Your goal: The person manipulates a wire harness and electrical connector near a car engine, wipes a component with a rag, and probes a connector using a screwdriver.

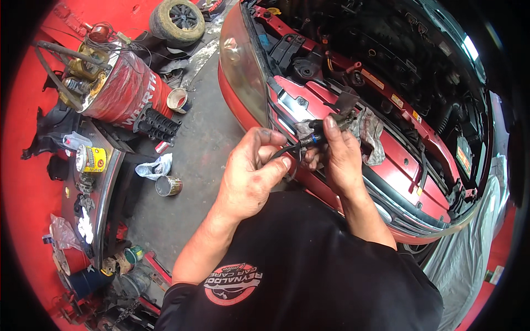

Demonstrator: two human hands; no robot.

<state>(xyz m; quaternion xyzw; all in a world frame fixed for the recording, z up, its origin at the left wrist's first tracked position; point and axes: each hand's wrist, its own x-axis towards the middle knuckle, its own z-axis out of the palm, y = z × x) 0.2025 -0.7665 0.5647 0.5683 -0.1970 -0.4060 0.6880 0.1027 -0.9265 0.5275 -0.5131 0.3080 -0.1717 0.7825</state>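
My left hand [248, 176] pinches a black cable [288, 149] between thumb and fingers. My right hand [339, 160] grips a small dark part [312, 138] with a blue band and a threaded section, to which the cable runs. Both hands are over the front of a red car [411, 176] with its bonnet raised. A stained, crumpled rag [370, 132] lies on the red panel just behind my right hand.
On the left are a red drum [135, 94], a loose wheel [176, 22], and a metal bench edge [110, 193] with a yellow can [91, 159]. Small cans [169, 186] and a plastic bag sit low nearby. A grey cover [458, 265] hangs at the right.
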